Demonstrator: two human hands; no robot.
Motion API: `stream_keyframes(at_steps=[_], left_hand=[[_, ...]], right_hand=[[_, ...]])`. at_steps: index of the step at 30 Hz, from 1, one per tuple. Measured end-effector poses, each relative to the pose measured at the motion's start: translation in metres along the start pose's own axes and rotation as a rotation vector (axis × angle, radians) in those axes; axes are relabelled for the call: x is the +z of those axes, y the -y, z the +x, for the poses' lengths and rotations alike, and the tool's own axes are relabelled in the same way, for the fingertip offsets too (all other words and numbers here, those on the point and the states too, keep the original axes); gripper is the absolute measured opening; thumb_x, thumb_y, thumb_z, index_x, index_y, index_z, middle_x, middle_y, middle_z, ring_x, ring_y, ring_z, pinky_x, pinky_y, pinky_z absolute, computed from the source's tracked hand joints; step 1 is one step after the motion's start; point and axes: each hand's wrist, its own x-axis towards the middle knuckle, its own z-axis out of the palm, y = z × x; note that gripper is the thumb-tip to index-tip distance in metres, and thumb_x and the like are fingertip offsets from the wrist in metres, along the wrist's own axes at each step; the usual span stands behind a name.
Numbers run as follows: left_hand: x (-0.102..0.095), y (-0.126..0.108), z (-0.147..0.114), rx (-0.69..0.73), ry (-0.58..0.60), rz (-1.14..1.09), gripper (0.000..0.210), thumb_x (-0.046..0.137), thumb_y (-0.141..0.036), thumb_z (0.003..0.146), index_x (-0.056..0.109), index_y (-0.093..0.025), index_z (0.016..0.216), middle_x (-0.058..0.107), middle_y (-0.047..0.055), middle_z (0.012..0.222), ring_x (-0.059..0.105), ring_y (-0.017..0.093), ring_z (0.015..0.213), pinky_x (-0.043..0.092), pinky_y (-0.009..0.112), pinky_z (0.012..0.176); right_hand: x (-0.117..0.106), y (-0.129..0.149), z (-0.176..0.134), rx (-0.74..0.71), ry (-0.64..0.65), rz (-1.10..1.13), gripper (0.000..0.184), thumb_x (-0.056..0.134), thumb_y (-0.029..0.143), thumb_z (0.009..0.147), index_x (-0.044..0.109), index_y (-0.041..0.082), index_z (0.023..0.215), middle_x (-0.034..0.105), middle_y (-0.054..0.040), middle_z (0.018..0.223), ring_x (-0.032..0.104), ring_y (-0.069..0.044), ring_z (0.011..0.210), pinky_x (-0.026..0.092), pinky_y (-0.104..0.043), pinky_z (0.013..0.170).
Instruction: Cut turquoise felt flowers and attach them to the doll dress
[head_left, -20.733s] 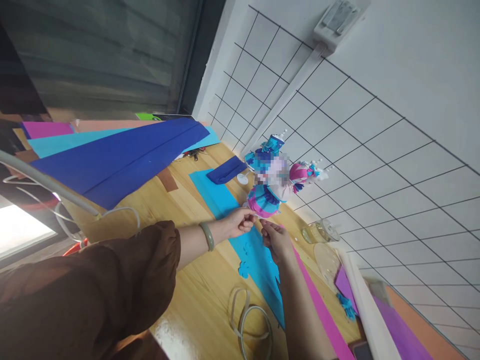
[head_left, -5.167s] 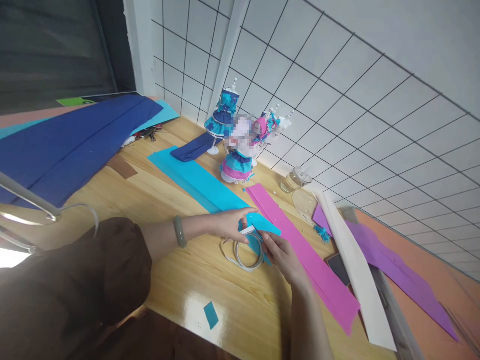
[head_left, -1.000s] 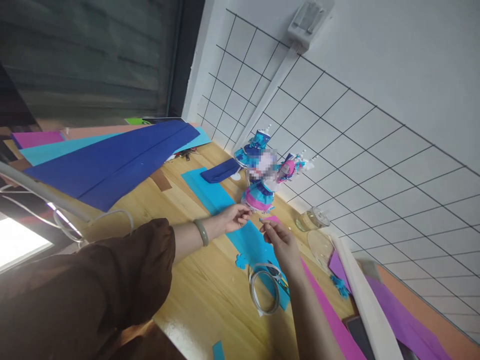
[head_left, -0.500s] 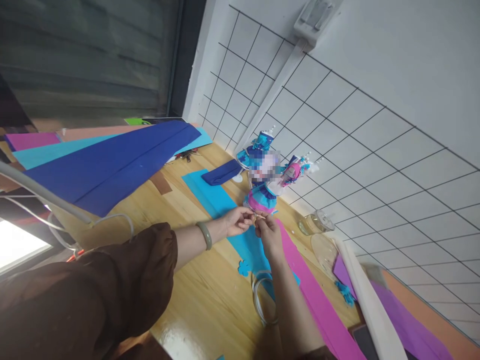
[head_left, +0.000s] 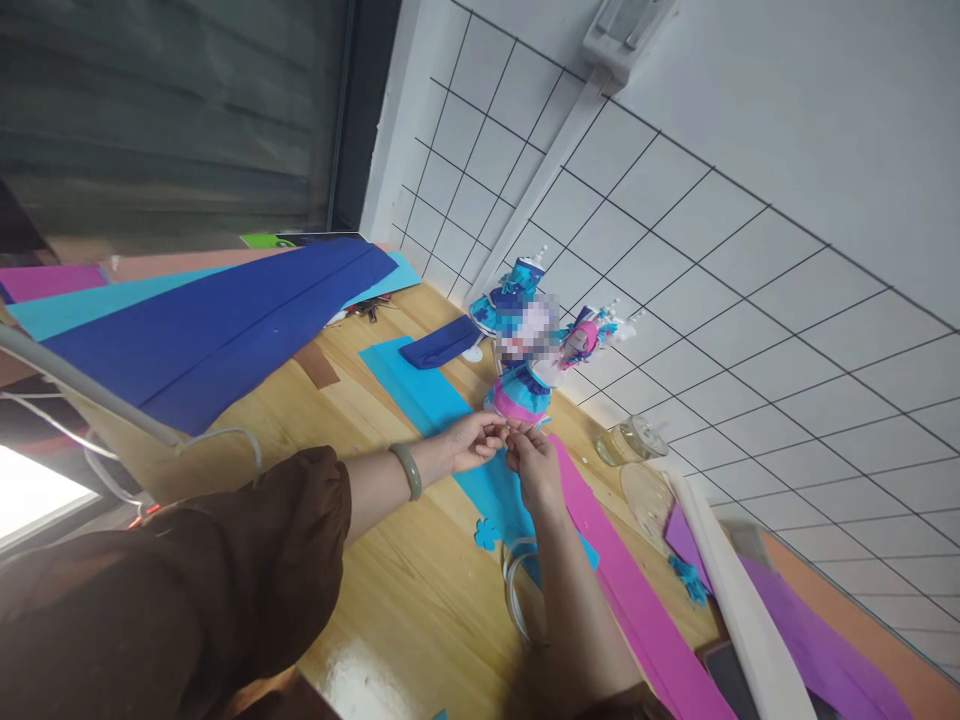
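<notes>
My left hand [head_left: 478,440], with a bangle on its wrist, meets my right hand [head_left: 534,460] fingertip to fingertip. Both are closed in a pinch; whatever lies between the fingers is too small to make out. Beneath them runs a light blue paper strip [head_left: 409,385]. Just beyond my fingers stands a small figure in a blue and pink dress [head_left: 525,392]. A second figure in blue [head_left: 517,285] is behind it, partly blurred out. Below my hands lies a blue flower cut-out [head_left: 486,534], and a white ring-shaped roll [head_left: 514,590] sits partly behind my right forearm.
Large dark blue paper [head_left: 225,330] covers the table's left side. A pink strip [head_left: 622,570], a clear glass jar [head_left: 632,441], a white roll [head_left: 742,600] and purple paper [head_left: 817,625] lie to the right. A wire grid [head_left: 675,230] stands against the wall.
My fingertips have drawn slightly closer together, still pinched. The view has shifted a little; the figures and papers stay in place.
</notes>
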Motion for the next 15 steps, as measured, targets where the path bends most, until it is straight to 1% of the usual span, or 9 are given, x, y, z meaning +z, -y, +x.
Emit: stream_keyframes(at_steps=[4, 8, 15], left_hand=[[0.0018, 0.0015, 0.0002, 0.044, 0.004, 0.041, 0.006, 0.051, -0.015, 0.076, 0.055, -0.010, 0.076, 0.046, -0.003, 0.058, 0.033, -0.001, 0.036, 0.016, 0.010, 0.028], [0.0028, 0.0015, 0.0005, 0.062, 0.009, 0.073, 0.007, 0.053, -0.015, 0.077, 0.057, -0.010, 0.081, 0.044, -0.004, 0.057, 0.032, -0.001, 0.036, 0.015, 0.010, 0.029], [0.0017, 0.0029, 0.0014, 0.076, -0.006, 0.103, 0.003, 0.052, -0.013, 0.077, 0.055, -0.011, 0.076, 0.045, -0.004, 0.057, 0.033, -0.001, 0.036, 0.016, 0.010, 0.029]], right_hand=[[0.0011, 0.0019, -0.0003, -0.005, 0.026, 0.025, 0.021, 0.057, 0.031, 0.067, 0.059, 0.015, 0.080, 0.040, 0.0064, 0.054, 0.029, -0.004, 0.038, 0.020, -0.019, 0.038], [0.0011, 0.0011, 0.0002, -0.007, 0.029, 0.027, 0.016, 0.058, 0.031, 0.066, 0.057, 0.015, 0.070, 0.040, 0.0059, 0.053, 0.029, -0.004, 0.038, 0.020, -0.020, 0.038], [-0.0024, 0.0024, -0.0004, 0.023, -0.011, -0.010, 0.020, 0.062, 0.032, 0.064, 0.051, 0.016, 0.057, 0.041, 0.0053, 0.048, 0.028, -0.004, 0.037, 0.018, -0.020, 0.037]])
